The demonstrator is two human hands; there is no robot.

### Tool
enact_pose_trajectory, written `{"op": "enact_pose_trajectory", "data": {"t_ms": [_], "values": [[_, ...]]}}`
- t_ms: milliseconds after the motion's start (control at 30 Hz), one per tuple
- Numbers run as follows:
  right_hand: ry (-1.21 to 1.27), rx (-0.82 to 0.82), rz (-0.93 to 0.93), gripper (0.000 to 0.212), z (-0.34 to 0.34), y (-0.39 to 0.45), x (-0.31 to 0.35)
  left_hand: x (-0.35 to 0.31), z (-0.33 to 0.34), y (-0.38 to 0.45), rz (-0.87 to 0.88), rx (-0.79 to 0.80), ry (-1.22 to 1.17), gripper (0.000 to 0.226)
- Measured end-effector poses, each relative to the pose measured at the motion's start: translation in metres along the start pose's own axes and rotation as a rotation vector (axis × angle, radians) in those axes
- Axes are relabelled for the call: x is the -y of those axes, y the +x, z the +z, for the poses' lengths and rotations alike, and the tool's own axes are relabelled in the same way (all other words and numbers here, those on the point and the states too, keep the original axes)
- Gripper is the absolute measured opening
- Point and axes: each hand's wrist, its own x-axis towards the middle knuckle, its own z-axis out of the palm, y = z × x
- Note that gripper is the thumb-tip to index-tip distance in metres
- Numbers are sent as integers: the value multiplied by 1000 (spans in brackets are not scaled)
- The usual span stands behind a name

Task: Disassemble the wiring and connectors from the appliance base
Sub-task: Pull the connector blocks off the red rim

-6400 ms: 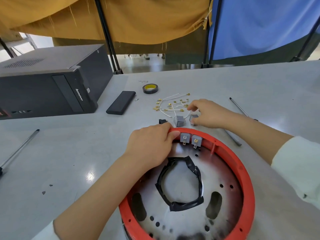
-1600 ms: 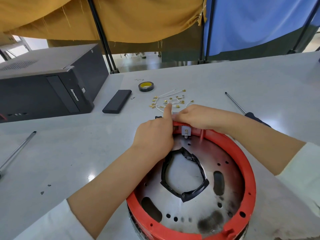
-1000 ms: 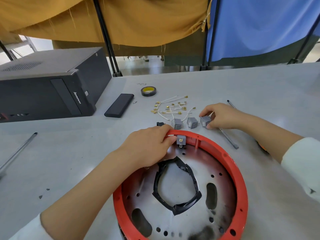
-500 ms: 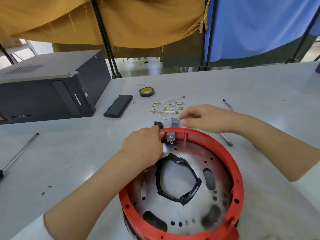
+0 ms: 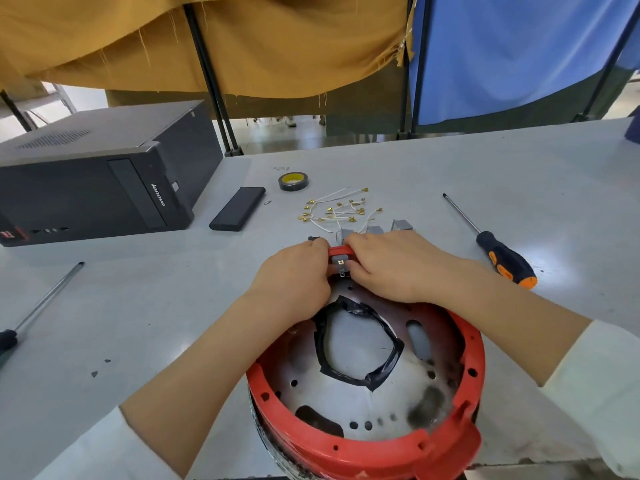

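Fingers (image 5: 341,239) of both hands pinching grey connector (image 5: 339,264) on red base (image 5: 381,448) far rim, its terminal pointing down.

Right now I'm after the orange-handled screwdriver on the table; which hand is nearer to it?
Right. The right hand is at the base's far rim, left of the screwdriver; the left hand lies further left, beyond the right.

Around the red appliance base (image 5: 367,441), bare tabletop (image 5: 149,306) lies open to its left. Beyond its far rim, three loose grey connectors (image 5: 401,225), the scattered white wires (image 5: 337,211) and a tape roll (image 5: 293,181) crowd the way. A screwdriver (image 5: 498,252) lies to its right; the computer case (image 5: 100,174) blocks far left.
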Motion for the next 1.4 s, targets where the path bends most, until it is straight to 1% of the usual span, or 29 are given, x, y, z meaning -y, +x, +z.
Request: {"op": "enact_pose_trajectory", "data": {"t_ms": [133, 200, 267, 300, 400, 500, 600, 767, 1000, 1167, 1300, 1400], "values": [[-15, -20, -1, 27, 4, 4, -1, -6, 2, 3, -34, -6, 77, 21], [-8, -23, 4, 27, 6, 5, -1, -6, 2, 4, -44, -8, 74, 19], [-5, -19, 3, 25, 6, 3, 0, -3, 1, 3, -18, -4, 28, 14], [-8, -16, 0, 24, 5, 2, -1, -1, 0, 3, 7, 5, -11, 15], [-45, -16, -7, 24, 5, -2, 0, 3, -2, 1, 80, 32, -69, 29], [-79, -8, -20, 23, 4, 0, 2, 3, -2, 2, 82, 5, -28, 23], [-108, -12, -22, 26, 4, 0, 4, 0, -2, 3, 50, -19, 45, 15], [-172, -77, -32, 27, 8, -3, 7, -8, 0, 5, 32, -51, 150, 24], [-204, -81, -7, 25, 9, -1, 11, -10, 1, 7, 6, -74, 201, 25], [-227, -88, -5, 25, 11, -1, 11, -8, 3, 7, 4, -82, 190, 25], [-158, -87, -33, 23, 10, -2, 5, -2, 2, 5, 67, -14, 88, 18], [-132, -97, -32, 21, 11, -3, 5, 1, 3, 5, 63, -3, 48, 19]]}}
